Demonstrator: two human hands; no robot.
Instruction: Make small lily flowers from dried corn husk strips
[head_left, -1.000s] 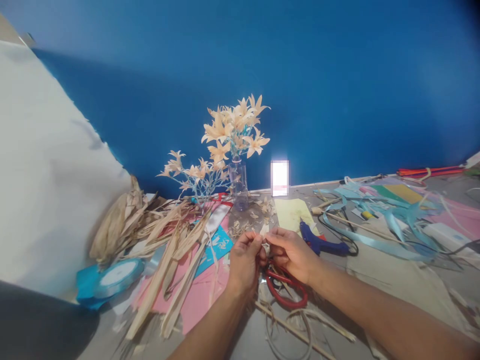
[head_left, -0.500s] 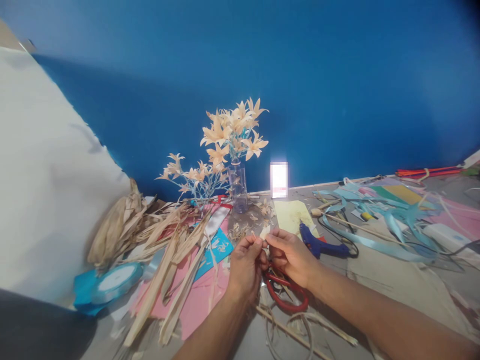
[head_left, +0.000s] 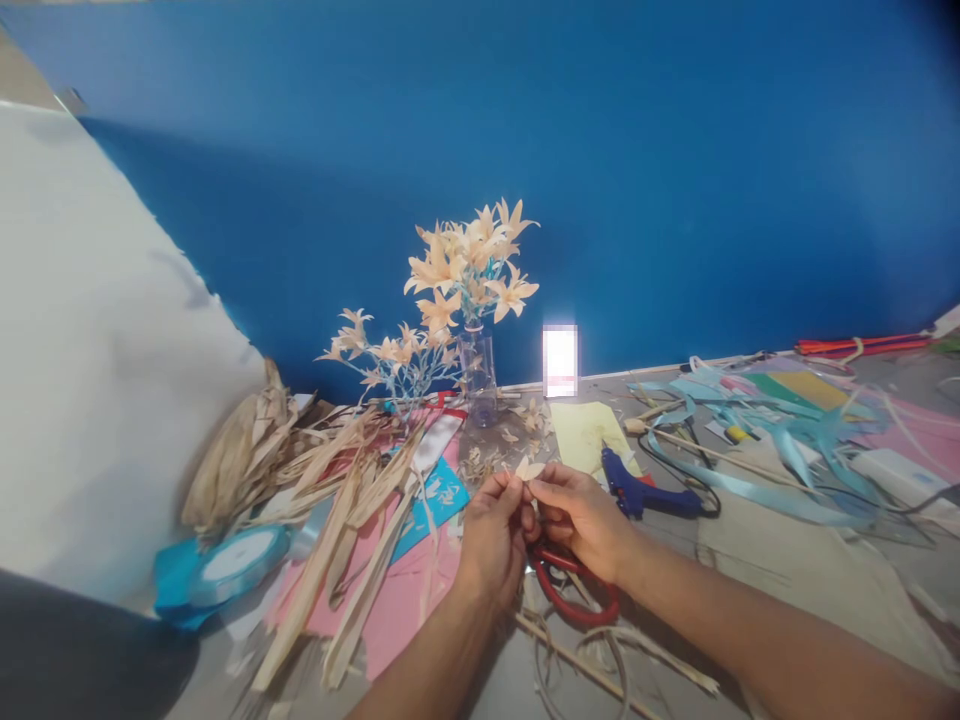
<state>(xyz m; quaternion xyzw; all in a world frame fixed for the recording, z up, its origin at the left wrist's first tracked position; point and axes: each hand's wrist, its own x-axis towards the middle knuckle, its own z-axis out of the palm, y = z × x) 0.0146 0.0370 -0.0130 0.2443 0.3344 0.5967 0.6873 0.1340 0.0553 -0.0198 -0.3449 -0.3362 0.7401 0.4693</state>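
Note:
Between my two hands, in the middle of the head view, is a small cream flower (head_left: 529, 469) of husk-like petals. My left hand (head_left: 495, 525) pinches its base between thumb and fingers. From the other side my right hand (head_left: 574, 510) closes thumb and finger on a petal. The lower part of the flower is hidden by the fingers. Just below my hands lie red-handled scissors (head_left: 576, 592), partly covered by my right hand. A blue glue gun (head_left: 649, 490) rests to the right of my right hand, on the edge of a yellow sheet (head_left: 589, 430).
Behind, finished flowers (head_left: 472, 265) stand in a clear bottle vase (head_left: 478, 380), with smaller flowers (head_left: 397, 350) beside it. Dried husks (head_left: 352, 550) and a ribbon roll (head_left: 241, 562) lie left. Light blue ribbon (head_left: 795, 460) tangles at right. A blue wall (head_left: 675, 180) closes off the back.
The flower's petals now show spread wider above my fingertips. Both hands stay nearly in place, with a slight shift of the whole view.

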